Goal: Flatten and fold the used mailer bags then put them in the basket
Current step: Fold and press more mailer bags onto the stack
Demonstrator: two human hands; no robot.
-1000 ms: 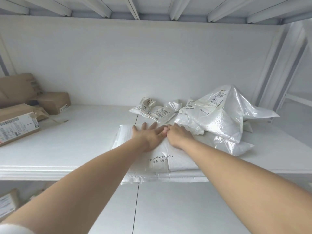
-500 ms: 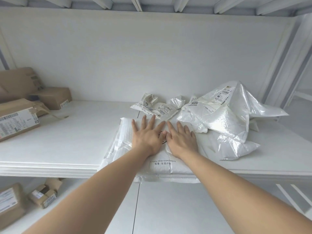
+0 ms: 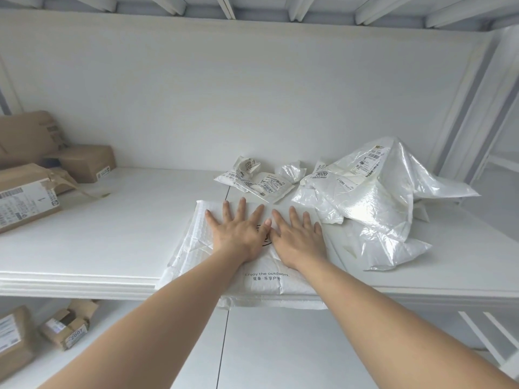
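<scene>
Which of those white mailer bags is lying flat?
The bubble mailer printed "Enjoy the outdoors", pressed under the left hand and right hand; the other bags are crumpled.

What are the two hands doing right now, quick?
Left hand: open, fingers spread, pressing flat on the white padded bubble mailer bag.
Right hand: open, pressing flat on the same bag.

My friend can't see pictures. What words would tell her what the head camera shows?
A left hand and a right hand press flat, fingers spread, on a white padded mailer bag on a white shelf. Crumpled mailer bags are heaped to its right; cardboard boxes sit far left.
</scene>
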